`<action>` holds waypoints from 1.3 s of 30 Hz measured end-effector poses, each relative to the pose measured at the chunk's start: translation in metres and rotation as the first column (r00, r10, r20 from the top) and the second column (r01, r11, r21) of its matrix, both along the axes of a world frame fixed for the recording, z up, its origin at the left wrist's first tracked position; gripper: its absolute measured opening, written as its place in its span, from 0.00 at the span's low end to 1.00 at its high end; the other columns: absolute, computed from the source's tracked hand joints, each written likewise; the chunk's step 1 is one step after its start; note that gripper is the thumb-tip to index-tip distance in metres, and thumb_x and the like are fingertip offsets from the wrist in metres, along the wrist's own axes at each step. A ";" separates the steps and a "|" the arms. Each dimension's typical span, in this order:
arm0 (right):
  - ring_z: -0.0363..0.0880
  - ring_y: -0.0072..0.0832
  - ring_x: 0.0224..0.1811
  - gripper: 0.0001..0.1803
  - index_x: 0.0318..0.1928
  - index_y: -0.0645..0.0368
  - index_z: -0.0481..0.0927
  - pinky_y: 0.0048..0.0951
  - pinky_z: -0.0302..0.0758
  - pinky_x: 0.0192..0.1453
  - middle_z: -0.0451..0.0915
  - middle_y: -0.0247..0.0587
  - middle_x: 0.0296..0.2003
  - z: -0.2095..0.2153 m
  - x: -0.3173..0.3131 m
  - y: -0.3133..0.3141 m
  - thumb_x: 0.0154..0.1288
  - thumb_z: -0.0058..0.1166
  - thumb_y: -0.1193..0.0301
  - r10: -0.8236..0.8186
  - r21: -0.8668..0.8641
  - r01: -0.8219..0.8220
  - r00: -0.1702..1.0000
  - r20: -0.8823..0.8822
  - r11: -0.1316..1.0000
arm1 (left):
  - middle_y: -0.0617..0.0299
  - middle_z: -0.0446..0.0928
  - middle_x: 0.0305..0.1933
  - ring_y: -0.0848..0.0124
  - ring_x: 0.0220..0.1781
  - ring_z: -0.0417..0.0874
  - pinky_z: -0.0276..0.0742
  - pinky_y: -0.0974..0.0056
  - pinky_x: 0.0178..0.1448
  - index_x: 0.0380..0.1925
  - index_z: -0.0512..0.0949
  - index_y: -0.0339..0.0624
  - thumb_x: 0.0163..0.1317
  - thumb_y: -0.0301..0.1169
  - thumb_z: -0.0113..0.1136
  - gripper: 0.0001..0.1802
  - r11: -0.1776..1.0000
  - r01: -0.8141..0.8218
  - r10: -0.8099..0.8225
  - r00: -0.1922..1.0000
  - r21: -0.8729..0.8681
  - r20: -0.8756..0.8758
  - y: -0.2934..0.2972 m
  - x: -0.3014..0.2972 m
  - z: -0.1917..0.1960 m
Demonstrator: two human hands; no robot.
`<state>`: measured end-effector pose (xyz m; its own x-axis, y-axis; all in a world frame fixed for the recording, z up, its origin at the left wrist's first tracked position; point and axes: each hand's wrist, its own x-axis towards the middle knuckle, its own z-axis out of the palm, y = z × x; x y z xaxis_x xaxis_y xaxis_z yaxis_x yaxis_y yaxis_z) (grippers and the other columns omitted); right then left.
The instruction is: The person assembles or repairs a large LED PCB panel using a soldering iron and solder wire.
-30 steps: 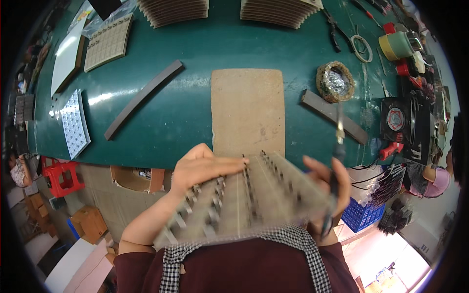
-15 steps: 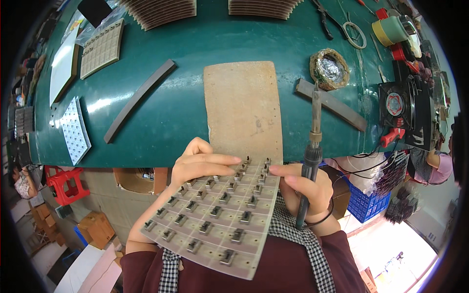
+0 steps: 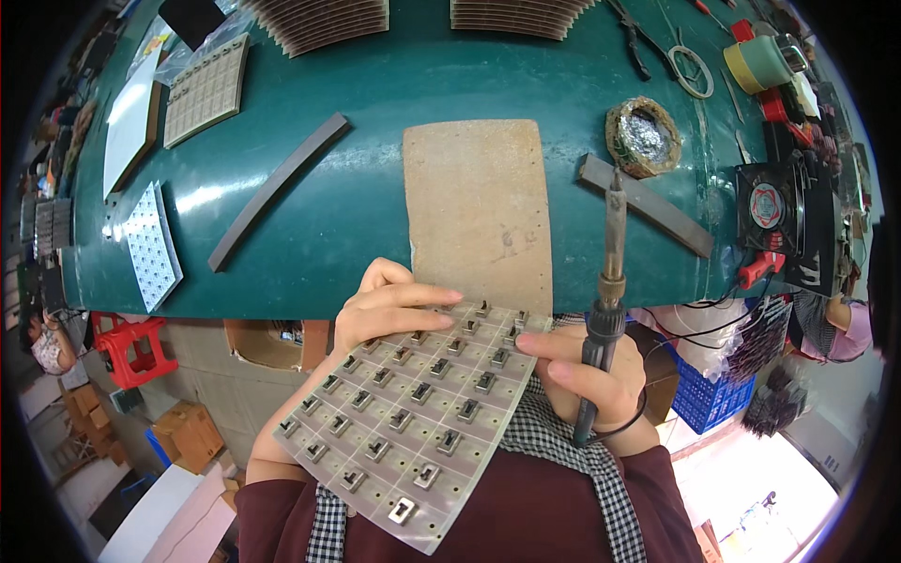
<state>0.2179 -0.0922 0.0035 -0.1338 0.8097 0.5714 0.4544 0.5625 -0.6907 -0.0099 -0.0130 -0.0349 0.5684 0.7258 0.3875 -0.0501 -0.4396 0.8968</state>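
Observation:
A pale circuit board panel (image 3: 413, 413) carries rows of small slide switches, each metal-cased with a black knob. It hangs tilted in front of my body, below the table's near edge. My left hand (image 3: 389, 314) grips its upper left side, fingers lying over the face. The right hand (image 3: 596, 375) touches the panel's right edge with an extended finger. In that same hand a soldering iron (image 3: 608, 300) is held upright, its tip pointing up and its cable trailing from the lower end. Beyond the panel's far edge lies a brown board (image 3: 479, 206) on the green table.
Grey bars (image 3: 277, 192) (image 3: 648, 206) lie either side of the board. A round solder-filled dish (image 3: 643, 136) touches the right bar. A small fan (image 3: 768, 206) stands at right. More panels (image 3: 206, 91) lie left, with stacked boards (image 3: 324, 23) at the back.
The panel has turned a little, its near corner swinging left toward my body. My right hand and the soldering iron keep nearly the same place. The whole view has shifted slightly.

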 end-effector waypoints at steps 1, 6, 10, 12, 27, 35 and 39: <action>0.82 0.31 0.29 0.22 0.45 0.52 0.77 0.25 0.78 0.29 0.84 0.43 0.37 0.001 -0.001 0.001 0.47 0.62 0.80 -0.002 0.007 0.002 1.000 -0.012 1.000 | 0.59 0.82 0.47 0.73 0.32 0.66 0.61 0.69 0.45 0.32 0.84 0.47 0.47 0.36 0.65 0.12 1.000 0.001 -0.001 1.000 0.000 0.000 0.001 0.000 0.001; 0.82 0.31 0.28 0.20 0.44 0.53 0.77 0.24 0.77 0.27 0.84 0.41 0.36 -0.005 0.000 0.003 0.47 0.62 0.81 -0.006 0.001 0.006 1.000 0.001 1.000 | 0.60 0.82 0.45 0.73 0.34 0.69 0.61 0.69 0.45 0.31 0.84 0.47 0.47 0.35 0.65 0.10 0.999 0.006 -0.003 0.999 0.052 -0.053 0.003 -0.003 0.003; 0.81 0.31 0.26 0.23 0.45 0.54 0.76 0.23 0.74 0.27 0.84 0.39 0.35 -0.016 0.003 0.005 0.47 0.61 0.85 -0.140 -0.135 0.147 0.988 0.059 0.980 | 0.63 0.82 0.44 0.73 0.35 0.70 0.63 0.69 0.45 0.30 0.84 0.47 0.46 0.33 0.65 0.09 0.986 -0.100 0.119 0.982 0.132 -0.148 -0.001 0.001 0.003; 0.80 0.30 0.26 0.25 0.47 0.56 0.75 0.23 0.73 0.27 0.84 0.40 0.35 -0.021 0.001 0.005 0.45 0.61 0.86 -0.197 -0.134 0.198 0.980 0.015 0.971 | 0.64 0.83 0.42 0.73 0.36 0.71 0.64 0.69 0.44 0.31 0.83 0.46 0.44 0.30 0.65 0.10 0.972 -0.170 0.199 0.961 0.160 -0.193 -0.002 0.006 0.004; 0.82 0.34 0.30 0.26 0.47 0.59 0.74 0.26 0.76 0.31 0.83 0.41 0.34 -0.012 -0.006 0.013 0.44 0.62 0.86 -0.146 -0.094 0.144 0.989 -0.009 0.985 | 0.64 0.77 0.42 0.74 0.42 0.68 0.65 0.72 0.45 0.44 0.76 0.39 0.47 0.24 0.65 0.20 0.938 -0.247 0.209 0.963 -0.244 -0.173 -0.002 -0.005 -0.012; 0.84 0.33 0.37 0.27 0.53 0.60 0.69 0.28 0.75 0.46 0.84 0.45 0.34 -0.005 -0.005 0.011 0.50 0.59 0.85 -0.146 -0.203 0.164 0.984 0.099 0.965 | 0.68 0.79 0.40 0.74 0.41 0.67 0.64 0.72 0.44 0.42 0.78 0.42 0.44 0.26 0.66 0.21 0.928 -0.227 0.193 0.971 -0.294 -0.141 0.000 -0.006 -0.013; 0.84 0.30 0.35 0.26 0.50 0.59 0.73 0.25 0.77 0.39 0.84 0.41 0.35 -0.013 -0.007 0.016 0.48 0.60 0.86 -0.205 -0.196 0.206 0.979 0.026 0.959 | 0.66 0.80 0.39 0.72 0.42 0.70 0.65 0.68 0.49 0.36 0.81 0.43 0.45 0.32 0.66 0.16 0.952 -0.223 0.183 0.964 -0.209 -0.191 0.006 -0.006 -0.011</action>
<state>0.2111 -0.0757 -0.0091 0.0442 0.9161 0.3984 0.5500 0.3106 -0.7753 -0.0160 -0.0072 -0.0459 0.4421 0.8900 0.1110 0.1786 -0.2087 0.9615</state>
